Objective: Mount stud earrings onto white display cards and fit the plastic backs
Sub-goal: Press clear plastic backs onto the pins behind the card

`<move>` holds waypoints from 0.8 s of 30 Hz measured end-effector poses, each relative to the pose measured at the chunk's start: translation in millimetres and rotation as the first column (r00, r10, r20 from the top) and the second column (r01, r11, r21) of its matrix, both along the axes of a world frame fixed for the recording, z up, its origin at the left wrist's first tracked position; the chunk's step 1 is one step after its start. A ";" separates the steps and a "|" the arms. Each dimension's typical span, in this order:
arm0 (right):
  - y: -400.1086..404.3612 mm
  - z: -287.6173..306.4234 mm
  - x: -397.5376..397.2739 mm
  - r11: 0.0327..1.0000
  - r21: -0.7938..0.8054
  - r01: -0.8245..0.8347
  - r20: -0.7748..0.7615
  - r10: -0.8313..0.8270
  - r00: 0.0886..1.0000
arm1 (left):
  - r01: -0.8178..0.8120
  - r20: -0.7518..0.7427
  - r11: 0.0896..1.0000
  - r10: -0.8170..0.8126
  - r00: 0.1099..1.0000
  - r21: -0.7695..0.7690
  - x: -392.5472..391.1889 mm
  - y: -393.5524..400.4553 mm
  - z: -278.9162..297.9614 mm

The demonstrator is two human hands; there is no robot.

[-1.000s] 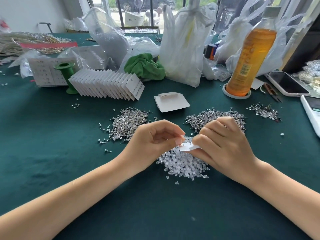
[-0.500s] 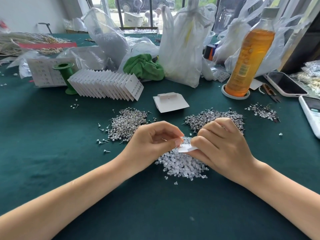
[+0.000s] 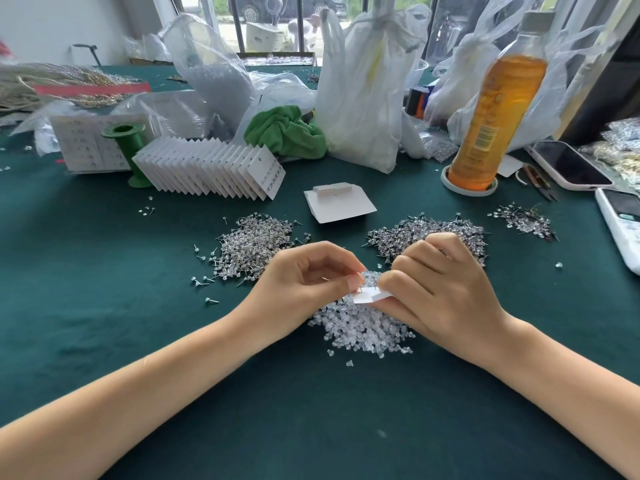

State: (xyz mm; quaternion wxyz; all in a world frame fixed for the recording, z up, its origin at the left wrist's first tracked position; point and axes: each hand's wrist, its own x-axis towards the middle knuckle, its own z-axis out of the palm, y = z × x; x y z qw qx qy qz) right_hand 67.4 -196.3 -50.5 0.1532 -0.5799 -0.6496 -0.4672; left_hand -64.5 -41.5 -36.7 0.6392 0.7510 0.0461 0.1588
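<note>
My right hand (image 3: 440,289) grips a small white display card (image 3: 369,296) by its right end, with stud posts sticking up from it. My left hand (image 3: 304,282) pinches at the card's left edge with thumb and forefinger; what lies between the fingertips is too small to tell. Both hands hover over a heap of clear plastic backs (image 3: 360,327). Two piles of stud earrings lie beyond the hands, one at the left (image 3: 252,244) and one at the right (image 3: 415,233). A fanned row of filled cards (image 3: 211,171) stands at the back left.
A folded white card box (image 3: 339,204) lies mid-table. An orange bottle (image 3: 491,119) stands at the right on a lid, with a phone (image 3: 568,164) and a remote (image 3: 620,223) beyond. Plastic bags (image 3: 360,88), a green cloth (image 3: 287,133) and a green spool (image 3: 128,150) crowd the back.
The two hands stay together over the plastic backs; the card has tilted a little flatter and my left fingertips have shifted slightly along its edge.
</note>
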 end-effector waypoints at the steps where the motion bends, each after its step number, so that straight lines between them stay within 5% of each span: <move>1: 0.0 0.0 0.0 1.000 0.004 0.000 -0.003 0.000 1.000 | 0.001 -0.003 1.000 -0.001 1.000 -0.008 0.1 0.2 0.1; 24: -1.2 1.1 -1.9 0.999 0.044 0.020 0.034 -0.022 0.999 | 0.004 -0.020 0.998 -0.005 1.000 -0.055 -2.0 -0.7 2.7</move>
